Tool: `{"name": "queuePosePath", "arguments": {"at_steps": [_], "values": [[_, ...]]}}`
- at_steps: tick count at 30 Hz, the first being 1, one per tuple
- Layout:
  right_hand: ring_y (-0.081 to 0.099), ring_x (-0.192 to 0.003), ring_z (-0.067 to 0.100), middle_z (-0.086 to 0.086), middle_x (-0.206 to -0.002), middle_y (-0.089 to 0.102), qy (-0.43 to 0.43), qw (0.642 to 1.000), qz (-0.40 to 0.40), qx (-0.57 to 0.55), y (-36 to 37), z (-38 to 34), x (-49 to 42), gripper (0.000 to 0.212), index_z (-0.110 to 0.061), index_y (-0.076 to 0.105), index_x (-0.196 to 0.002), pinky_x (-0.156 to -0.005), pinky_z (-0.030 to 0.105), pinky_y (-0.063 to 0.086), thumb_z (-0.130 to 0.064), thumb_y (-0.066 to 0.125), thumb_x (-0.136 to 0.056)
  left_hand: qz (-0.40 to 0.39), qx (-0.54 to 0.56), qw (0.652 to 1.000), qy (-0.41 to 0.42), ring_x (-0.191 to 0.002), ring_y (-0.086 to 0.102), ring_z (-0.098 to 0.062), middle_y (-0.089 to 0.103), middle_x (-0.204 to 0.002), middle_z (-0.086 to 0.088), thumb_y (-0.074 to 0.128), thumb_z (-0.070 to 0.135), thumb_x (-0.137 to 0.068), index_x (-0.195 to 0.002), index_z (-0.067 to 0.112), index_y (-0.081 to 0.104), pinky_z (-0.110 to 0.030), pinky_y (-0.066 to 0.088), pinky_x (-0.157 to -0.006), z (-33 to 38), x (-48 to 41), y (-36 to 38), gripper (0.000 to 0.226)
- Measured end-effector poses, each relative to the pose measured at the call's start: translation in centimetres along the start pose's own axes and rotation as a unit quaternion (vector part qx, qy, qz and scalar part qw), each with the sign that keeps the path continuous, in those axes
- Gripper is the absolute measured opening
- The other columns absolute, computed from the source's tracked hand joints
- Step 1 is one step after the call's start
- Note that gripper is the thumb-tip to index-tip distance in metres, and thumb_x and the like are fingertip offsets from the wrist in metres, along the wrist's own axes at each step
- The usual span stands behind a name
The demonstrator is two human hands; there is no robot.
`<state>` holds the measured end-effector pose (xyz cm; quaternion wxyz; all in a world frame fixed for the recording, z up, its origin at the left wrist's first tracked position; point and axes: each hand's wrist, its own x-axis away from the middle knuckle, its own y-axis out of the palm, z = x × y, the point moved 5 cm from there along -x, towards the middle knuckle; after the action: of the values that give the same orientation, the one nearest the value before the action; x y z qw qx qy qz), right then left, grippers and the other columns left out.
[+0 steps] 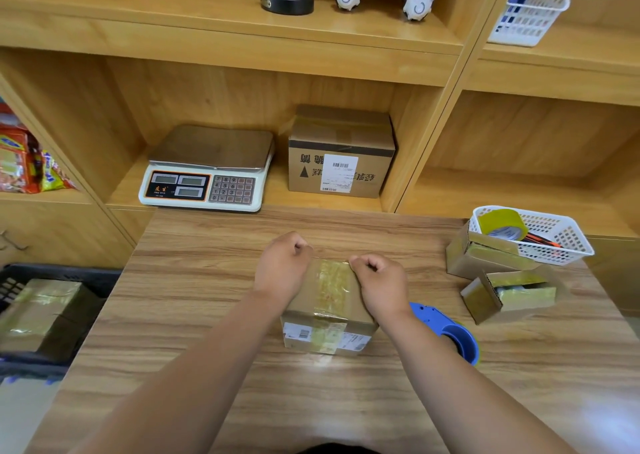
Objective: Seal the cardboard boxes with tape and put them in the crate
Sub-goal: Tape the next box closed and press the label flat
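Observation:
A small cardboard box sits mid-table with a strip of yellowish clear tape running over its top and down its front. My left hand and my right hand rest on the box's far top edge, one on each side of the tape, fingers curled and pressing down. A blue tape dispenser lies on the table just right of the box. The dark crate stands at the left, off the table edge, with a taped box inside.
Two open cardboard boxes lie at the table's right by a white basket holding a tape roll. On the shelf behind stand a weighing scale and a larger labelled carton.

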<state>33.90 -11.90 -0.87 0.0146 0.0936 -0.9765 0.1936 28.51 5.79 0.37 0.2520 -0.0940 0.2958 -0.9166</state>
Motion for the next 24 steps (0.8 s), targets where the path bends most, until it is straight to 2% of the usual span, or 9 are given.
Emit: {"name": "queuePosePath", "arguments": {"at_steps": [4,7,9,11,13,15,19,22,24], "values": [[0.06,-0.088,-0.002,-0.017,-0.087,0.067,0.007,0.999,0.034,0.008,-0.4,-0.1,1.0,0.004,-0.035,0.065,-0.086,-0.079,0.023,0.046,-0.034,0.067,-0.083,0.049,-0.052,0.997,-0.013,-0.068,0.058,-0.012,0.066,-0.083,0.009,0.052,0.038,-0.089,-0.07,0.023,0.051,-0.03,0.049,-0.06,-0.1,1.7,-1.0,0.025],[0.055,-0.103,0.012,-0.007,-0.108,0.06,0.06,0.996,0.046,0.04,-0.8,0.9,2.6,0.035,-0.022,0.063,-0.106,-0.09,0.032,0.044,-0.045,0.064,-0.08,0.025,-0.113,0.991,-0.064,-0.09,0.057,-0.024,0.062,-0.1,-0.003,0.039,0.054,-0.091,-0.095,0.018,0.057,-0.041,0.048,-0.081,-0.9,3.1,-1.2,0.041],[0.053,-0.101,0.015,-0.007,-0.108,0.056,0.095,0.992,0.043,0.073,-1.1,1.0,3.9,0.037,-0.025,0.061,-0.104,-0.083,0.034,0.042,-0.053,0.06,-0.079,-0.032,-0.143,0.983,-0.107,-0.099,0.056,-0.032,0.061,-0.107,-0.01,0.029,0.064,-0.091,-0.11,0.014,0.054,-0.039,0.045,-0.082,-1.6,4.1,-1.1,0.059],[0.054,-0.091,0.015,-0.009,-0.099,0.058,0.094,0.989,0.015,0.111,-1.2,0.6,4.9,0.029,-0.031,0.059,-0.094,-0.071,0.031,0.039,-0.056,0.055,-0.081,-0.068,-0.154,0.979,-0.113,-0.097,0.058,-0.033,0.063,-0.106,-0.016,0.025,0.067,-0.091,-0.105,0.012,0.053,-0.038,0.044,-0.079,-1.7,4.9,-1.2,0.064],[0.056,-0.082,0.014,-0.012,-0.085,0.061,0.075,0.99,0.006,0.122,-1.3,-0.2,5.6,0.023,-0.031,0.059,-0.088,-0.064,0.029,0.037,-0.053,0.053,-0.083,-0.066,-0.13,0.984,-0.103,-0.092,0.058,-0.032,0.065,-0.098,-0.014,0.029,0.064,-0.091,-0.094,0.013,0.053,-0.038,0.046,-0.079,-1.4,5.6,-1.5,0.057],[0.058,-0.083,0.013,-0.015,-0.083,0.063,0.04,0.993,0.02,0.112,-1.4,-0.9,6.3,0.014,-0.033,0.059,-0.085,-0.069,0.028,0.04,-0.046,0.055,-0.085,-0.046,-0.101,0.989,-0.098,-0.088,0.058,-0.028,0.066,-0.095,-0.007,0.035,0.061,-0.09,-0.095,0.017,0.054,-0.034,0.044,-0.075,-1.4,6.3,-1.8,0.048],[0.055,-0.101,0.009,-0.012,-0.106,0.063,-0.042,0.988,0.021,0.15,-1.0,-0.5,8.9,0.022,-0.027,0.066,-0.105,-0.091,0.03,0.043,-0.037,0.06,-0.087,-0.024,-0.042,0.995,-0.088,-0.093,0.056,-0.017,0.062,-0.104,0.007,0.04,0.046,-0.094,-0.125,0.029,0.049,-0.028,0.036,-0.073,-2.8,7.6,-1.4,0.036],[0.051,-0.114,0.009,-0.006,-0.121,0.053,-0.081,0.977,-0.031,0.196,0.0,1.6,11.3,0.035,-0.019,0.063,-0.118,-0.095,0.019,0.037,-0.022,0.065,-0.083,-0.049,0.064,0.993,-0.088,-0.079,0.057,0.006,0.061,-0.095,0.024,0.047,0.022,-0.089,-0.124,0.035,0.051,-0.018,0.039,-0.064,-4.7,8.8,-0.1,0.037],[0.049,-0.12,0.008,-0.005,-0.131,0.045,-0.08,0.97,-0.079,0.216,0.8,3.3,12.7,0.043,-0.019,0.059,-0.124,-0.094,0.011,0.033,-0.017,0.065,-0.082,-0.061,0.098,0.988,-0.103,-0.075,0.059,0.005,0.062,-0.089,0.023,0.049,0.014,-0.085,-0.12,0.035,0.053,-0.021,0.043,-0.063,-6.2,9.4,0.8,0.041]]}}
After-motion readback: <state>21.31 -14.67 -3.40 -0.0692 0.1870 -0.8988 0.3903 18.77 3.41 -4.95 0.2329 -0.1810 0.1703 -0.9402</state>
